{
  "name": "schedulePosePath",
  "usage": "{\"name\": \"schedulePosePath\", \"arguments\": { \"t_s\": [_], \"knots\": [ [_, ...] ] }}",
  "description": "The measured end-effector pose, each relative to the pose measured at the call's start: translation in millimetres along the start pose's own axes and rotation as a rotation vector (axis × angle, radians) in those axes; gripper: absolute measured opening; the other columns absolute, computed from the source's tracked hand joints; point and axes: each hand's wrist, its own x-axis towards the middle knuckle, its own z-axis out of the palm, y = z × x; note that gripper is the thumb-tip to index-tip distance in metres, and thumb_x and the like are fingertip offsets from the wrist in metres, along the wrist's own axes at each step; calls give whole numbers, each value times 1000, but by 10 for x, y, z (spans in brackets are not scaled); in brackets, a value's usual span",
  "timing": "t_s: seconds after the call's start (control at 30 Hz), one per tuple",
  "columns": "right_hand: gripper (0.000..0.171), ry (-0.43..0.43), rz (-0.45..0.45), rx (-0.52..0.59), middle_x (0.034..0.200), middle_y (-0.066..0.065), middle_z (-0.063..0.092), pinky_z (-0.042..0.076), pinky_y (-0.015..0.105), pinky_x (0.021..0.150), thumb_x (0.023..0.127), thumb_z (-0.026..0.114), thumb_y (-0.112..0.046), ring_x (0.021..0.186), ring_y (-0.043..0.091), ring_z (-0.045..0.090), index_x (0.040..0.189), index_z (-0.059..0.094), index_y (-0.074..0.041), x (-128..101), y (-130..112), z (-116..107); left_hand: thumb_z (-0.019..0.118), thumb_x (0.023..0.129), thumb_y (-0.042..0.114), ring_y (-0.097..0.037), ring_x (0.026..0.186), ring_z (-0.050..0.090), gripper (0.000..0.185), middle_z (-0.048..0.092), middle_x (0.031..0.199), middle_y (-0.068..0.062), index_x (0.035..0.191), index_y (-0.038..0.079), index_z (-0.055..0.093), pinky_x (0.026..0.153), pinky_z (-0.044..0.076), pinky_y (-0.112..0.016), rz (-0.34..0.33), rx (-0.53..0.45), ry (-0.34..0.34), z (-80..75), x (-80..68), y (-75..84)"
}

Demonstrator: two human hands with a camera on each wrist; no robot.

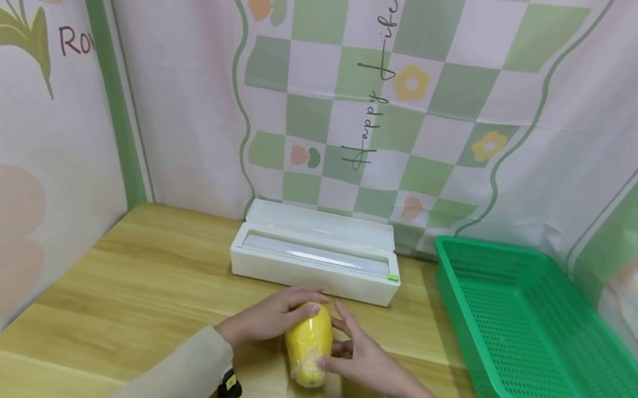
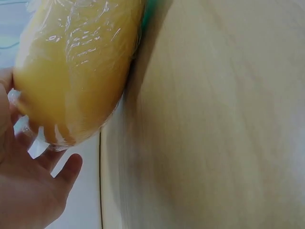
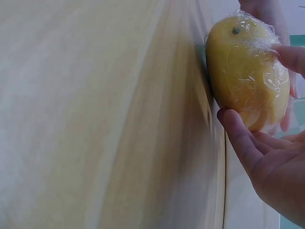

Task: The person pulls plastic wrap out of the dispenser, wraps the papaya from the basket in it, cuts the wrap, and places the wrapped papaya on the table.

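A yellow melon (image 1: 309, 342), oblong and wrapped in clear cling film, lies on the wooden table between both hands. My left hand (image 1: 277, 315) grips its far end, thumb on top and fingers around the far side. On the right side, my right hand (image 1: 368, 362) holds it with the thumb near the close end and the fingers along its flank. Bunched, wrinkled film shows on the melon (image 3: 248, 71) in the right wrist view, with a dark stem spot at one end. In the left wrist view, film stands out loosely past the melon's (image 2: 76, 71) rounded end.
Behind the hands stands a white cling film dispenser (image 1: 312, 275), its lid (image 1: 321, 225) raised and film visible inside. A green perforated plastic basket (image 1: 465, 329) sits at the right of the wooden table (image 1: 153, 284). Patterned curtains (image 1: 196, 101) enclose the back and sides.
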Motion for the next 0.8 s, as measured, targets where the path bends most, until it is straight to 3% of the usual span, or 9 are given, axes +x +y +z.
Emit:
{"name": "schedulePosePath", "arguments": {
  "t_s": [0.33, 0.57, 0.67, 0.8],
  "knots": [
    [106, 5, 7, -12, 159, 26, 24, 50, 46, 99, 92, 76, -27, 117, 31, 60, 161, -3, -10, 2, -3, -4, 40, 109, 39, -32, 149, 18, 42, 28, 162, -5, 145, 24, 55, 118, 16, -59, 42, 70, 37, 42, -4, 74],
    [103, -9, 0, -3, 158, 29, 23, 51, 45, 97, 93, 74, -25, 117, 32, 60, 160, -3, -8, 0, -31, -1, 32, 109, 44, -30, 151, 4, 59, 14, 165, -9, 156, 8, 33, 118, 14, -58, 63, 219, 0, 71, -40, 105],
    [102, -24, -2, 16, 159, 29, 21, 51, 45, 98, 94, 73, -24, 118, 33, 59, 160, -4, -8, -5, -43, 0, 44, 102, 59, -27, 152, -3, 81, 5, 167, -8, 160, 8, 20, 117, 14, -60, 42, 212, -41, 71, -86, 127],
    [103, -32, -1, 34, 159, 29, 19, 50, 45, 99, 94, 73, -24, 118, 32, 59, 160, -4, -8, 0, -29, 7, 73, 77, 69, -25, 151, -9, 121, -5, 167, -5, 162, 13, 7, 115, 13, -64, 28, 208, -76, 78, -127, 164]
  ]
}}
